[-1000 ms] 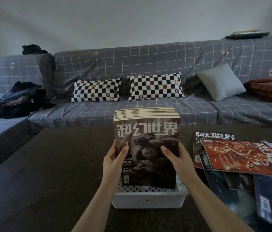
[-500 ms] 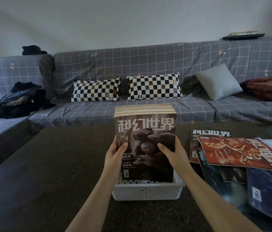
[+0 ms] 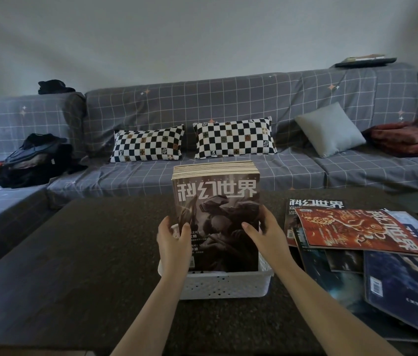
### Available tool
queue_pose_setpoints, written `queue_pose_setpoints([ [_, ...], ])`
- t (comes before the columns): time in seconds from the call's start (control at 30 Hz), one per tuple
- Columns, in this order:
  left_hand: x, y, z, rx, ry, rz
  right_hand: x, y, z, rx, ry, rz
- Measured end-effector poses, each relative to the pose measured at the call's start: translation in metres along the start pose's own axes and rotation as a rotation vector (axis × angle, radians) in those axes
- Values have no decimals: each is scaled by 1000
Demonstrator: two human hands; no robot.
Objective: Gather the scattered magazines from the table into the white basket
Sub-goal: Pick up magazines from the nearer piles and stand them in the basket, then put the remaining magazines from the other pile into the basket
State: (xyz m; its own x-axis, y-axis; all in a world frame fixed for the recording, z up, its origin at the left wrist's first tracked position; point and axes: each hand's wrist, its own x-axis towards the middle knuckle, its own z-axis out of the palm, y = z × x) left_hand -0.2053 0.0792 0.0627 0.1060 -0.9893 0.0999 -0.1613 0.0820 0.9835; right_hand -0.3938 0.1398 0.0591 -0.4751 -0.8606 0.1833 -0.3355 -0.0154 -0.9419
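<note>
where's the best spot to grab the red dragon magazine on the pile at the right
Take the red dragon magazine by its near long edge, coming from the basket side. It lies flat on top of the pile, uncovered, so fingers can probably slide under and lift.

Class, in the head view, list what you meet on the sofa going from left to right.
Dark clothes pile → left checkered pillow → right checkered pillow → plain grey cushion → red blanket.
</note>
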Motion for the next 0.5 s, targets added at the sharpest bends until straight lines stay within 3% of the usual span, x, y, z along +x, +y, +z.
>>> queue_pose_setpoints([
  [0.17,-28,11,7,70,113,48,-17,4,-9,45,62,73],
  [0.5,-85,28,59,111,-174,170,-55,6,-52,-42,129,47],
])
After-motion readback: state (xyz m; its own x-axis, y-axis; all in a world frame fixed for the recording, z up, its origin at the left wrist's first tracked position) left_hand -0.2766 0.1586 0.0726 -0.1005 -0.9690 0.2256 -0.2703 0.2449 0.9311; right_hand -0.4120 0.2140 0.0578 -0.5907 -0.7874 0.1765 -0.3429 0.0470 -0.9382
